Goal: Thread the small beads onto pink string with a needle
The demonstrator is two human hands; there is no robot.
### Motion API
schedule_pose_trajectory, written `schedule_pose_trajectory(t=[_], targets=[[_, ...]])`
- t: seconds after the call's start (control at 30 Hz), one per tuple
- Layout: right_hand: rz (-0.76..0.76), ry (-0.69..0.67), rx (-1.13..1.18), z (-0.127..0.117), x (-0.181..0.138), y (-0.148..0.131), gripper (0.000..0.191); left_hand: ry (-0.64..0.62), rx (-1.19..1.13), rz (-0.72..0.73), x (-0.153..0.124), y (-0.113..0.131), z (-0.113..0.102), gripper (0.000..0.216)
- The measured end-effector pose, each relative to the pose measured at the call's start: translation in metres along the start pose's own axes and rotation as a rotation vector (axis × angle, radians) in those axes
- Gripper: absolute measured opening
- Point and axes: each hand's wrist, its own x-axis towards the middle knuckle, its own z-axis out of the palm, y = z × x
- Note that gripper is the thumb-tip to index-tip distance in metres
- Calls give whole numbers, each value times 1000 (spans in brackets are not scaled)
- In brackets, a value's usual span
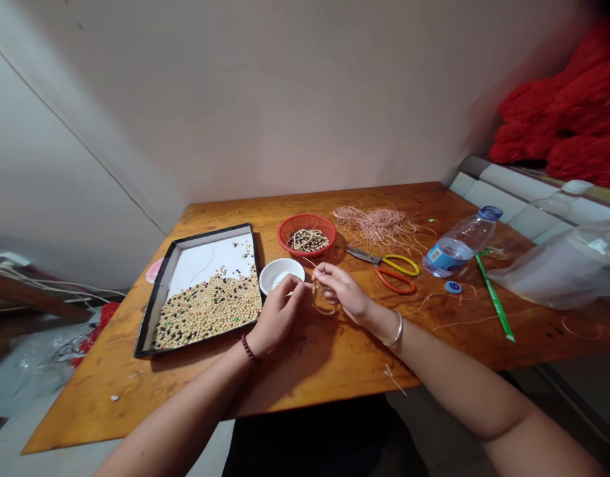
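Between my two hands is a looped string of pale beads (pixel 324 309), hanging below the fingers of my right hand (pixel 342 291). That hand is closed around the upper part of the loop, and a thin cord end (pixel 309 262) sticks up beside its fingertips. My left hand (pixel 279 311) pinches the cord close to the right fingertips; its fingers are closed. Just behind the left hand is a white bowl (pixel 269 273). Left of it lies a black-edged tray (pixel 148 318) with many pale, black and a few coloured beads.
Behind the bowl stands a red basket (pixel 283 240) holding beaded strings. To the right are a pink cord bundle (pixel 377 225), scissors (pixel 399 266), a water bottle (pixel 456 245), a blue cap (pixel 453 287), a green strip (pixel 494 298) and a plastic bag (pixel 563 265). The wooden table's (pixel 86 397) front edge is near me.
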Motion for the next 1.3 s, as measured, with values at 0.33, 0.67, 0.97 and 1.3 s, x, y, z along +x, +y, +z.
schedule_pose_trajectory(t=[0.33,0.67,0.97,1.3], targets=[[-68,18,-100,2,0,1,28,-121,-554,-270,4,2,0,23],[-176,63,-254,0,1,4,27,-110,-587,-235,8,-3,-1,14],[-208,127,-304,-2,3,6,25,-69,-549,-240,9,-2,-3,17],[-182,158,-254,-6,5,9,25,-48,-541,-205,9,-7,-5,17]])
